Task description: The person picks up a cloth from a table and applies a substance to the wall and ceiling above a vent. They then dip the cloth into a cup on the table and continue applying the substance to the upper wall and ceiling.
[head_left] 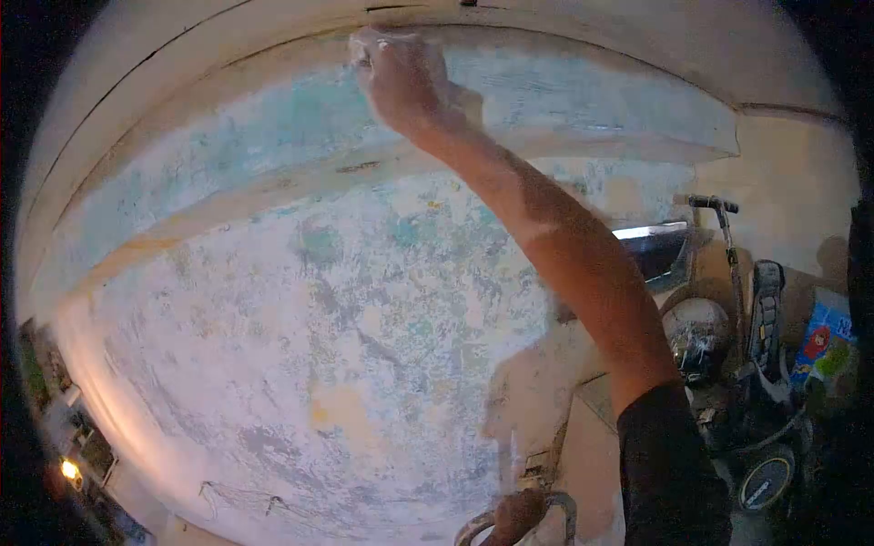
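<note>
My right hand [401, 77] is raised against the top of the wall, close to the ceiling line. Its fingers look curled and whitish with dust, and whatever they press or hold is too small to make out. A wide wall [382, 318] with patchy white, teal and beige paint fills the view. At the bottom edge, my left hand [517, 514] is closed around a curved rail [568, 514], which is cut off by the frame. A ledge [264, 187] crosses the wall below my right hand.
On the right are a dark flat screen [657, 250], a round helmet-like object [696, 332], an upright pole with a handle [728, 237], a colourful bag [824, 337] and a round black disc [767, 482]. A bright lamp [70, 470] glows at the lower left.
</note>
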### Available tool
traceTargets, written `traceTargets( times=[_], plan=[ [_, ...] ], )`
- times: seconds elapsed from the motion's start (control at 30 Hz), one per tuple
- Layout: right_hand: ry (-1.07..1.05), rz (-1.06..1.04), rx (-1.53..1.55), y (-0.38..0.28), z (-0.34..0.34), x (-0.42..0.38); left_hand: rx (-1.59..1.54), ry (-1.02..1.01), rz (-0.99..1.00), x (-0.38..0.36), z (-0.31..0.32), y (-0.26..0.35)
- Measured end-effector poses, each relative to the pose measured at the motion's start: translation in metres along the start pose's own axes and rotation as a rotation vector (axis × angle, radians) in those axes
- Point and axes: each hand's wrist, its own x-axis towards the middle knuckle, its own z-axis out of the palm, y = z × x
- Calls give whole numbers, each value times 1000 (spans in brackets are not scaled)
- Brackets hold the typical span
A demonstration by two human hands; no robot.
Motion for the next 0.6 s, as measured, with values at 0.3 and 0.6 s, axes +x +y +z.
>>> traceTargets(
  times=[0.3,0.6],
  plan=[
    [26,271,627,55,-28,-18,-308,-110,-114,5,-2,-4],
    [13,758,467,130,-151,-60,-569,-152,65,5,-7,-24]
  ],
)
